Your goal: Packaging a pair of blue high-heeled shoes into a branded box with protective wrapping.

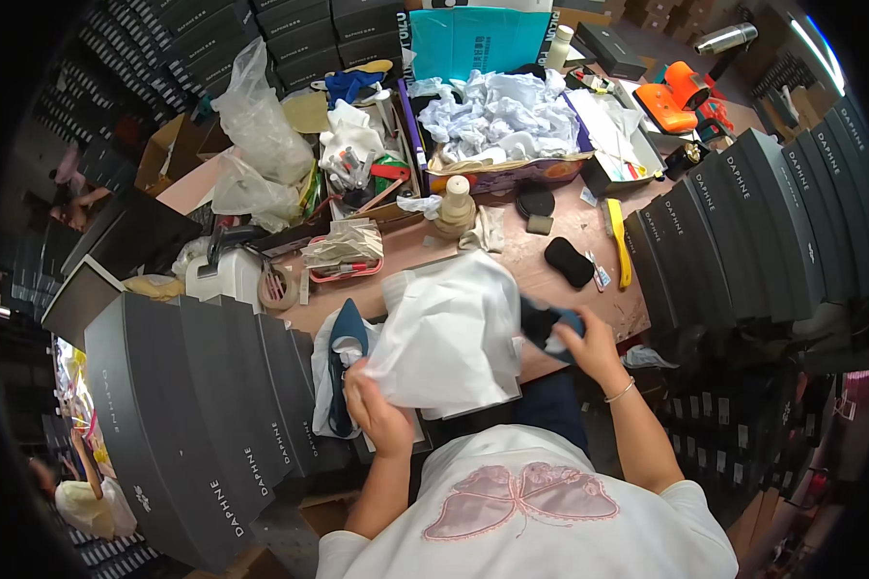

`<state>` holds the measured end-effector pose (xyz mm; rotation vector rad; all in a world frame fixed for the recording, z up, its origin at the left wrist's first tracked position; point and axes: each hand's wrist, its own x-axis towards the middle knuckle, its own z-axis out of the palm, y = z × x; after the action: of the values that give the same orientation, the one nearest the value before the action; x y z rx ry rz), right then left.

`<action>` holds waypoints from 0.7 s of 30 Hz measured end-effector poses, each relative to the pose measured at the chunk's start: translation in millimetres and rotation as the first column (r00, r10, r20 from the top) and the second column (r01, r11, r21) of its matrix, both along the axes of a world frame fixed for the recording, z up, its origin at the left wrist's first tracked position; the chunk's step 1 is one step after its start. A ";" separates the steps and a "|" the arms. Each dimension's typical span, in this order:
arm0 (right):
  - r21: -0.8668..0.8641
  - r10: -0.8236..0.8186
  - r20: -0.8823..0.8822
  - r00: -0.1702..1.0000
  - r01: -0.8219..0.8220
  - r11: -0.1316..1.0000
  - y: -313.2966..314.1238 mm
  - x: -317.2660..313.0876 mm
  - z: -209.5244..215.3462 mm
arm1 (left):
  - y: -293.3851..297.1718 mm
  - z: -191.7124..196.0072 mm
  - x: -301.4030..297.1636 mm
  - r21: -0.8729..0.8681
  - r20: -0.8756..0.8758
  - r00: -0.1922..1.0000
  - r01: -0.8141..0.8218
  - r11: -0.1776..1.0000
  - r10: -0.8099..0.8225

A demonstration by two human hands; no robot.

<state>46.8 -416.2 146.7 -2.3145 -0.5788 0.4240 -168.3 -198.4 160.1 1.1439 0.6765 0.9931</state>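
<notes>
Two hands worked over the desk: the left hand pinched the white tissue sheet shut at its lower corner, while the right hand gripped a dark blue shoe at the sheet's edge. Keeping the sheet spread flat would probably wrap cleaner. Another blue shoe lay beside it; grey boxes were stacked on both sides of the cluttered, crowded room.

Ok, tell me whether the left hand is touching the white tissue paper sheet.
Touching. The head view shows the left hand pinching the lower edge of the white tissue paper, fingers closed over the sheet.
</notes>
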 end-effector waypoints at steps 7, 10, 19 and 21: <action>0.209 -0.246 -0.487 0.838 0.385 0.899 -6.3 30.6 -135.2 | -44.9 -128.7 45.5 0.082 -0.973 0.112 0.985 0.150 -0.202; 0.107 -0.193 -0.103 0.976 0.203 0.973 -28.1 39.1 -192.5 | -20.3 -69.9 23.8 0.212 -0.643 0.478 0.861 0.462 -0.598; 0.367 0.605 -0.085 0.791 -0.540 0.757 160.2 -90.8 -16.4 | 117.6 -101.7 -132.6 0.133 -0.956 0.293 0.472 0.872 -0.013; 0.272 0.692 -0.026 0.722 -0.661 0.699 211.7 -115.2 -36.2 | 117.6 -98.9 -124.9 -0.020 -0.967 0.223 0.426 0.904 -0.126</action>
<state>-68.3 -204.5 110.5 -1.7479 -1.3551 0.7864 -293.2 -80.8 61.2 2.0522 1.2618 -0.1182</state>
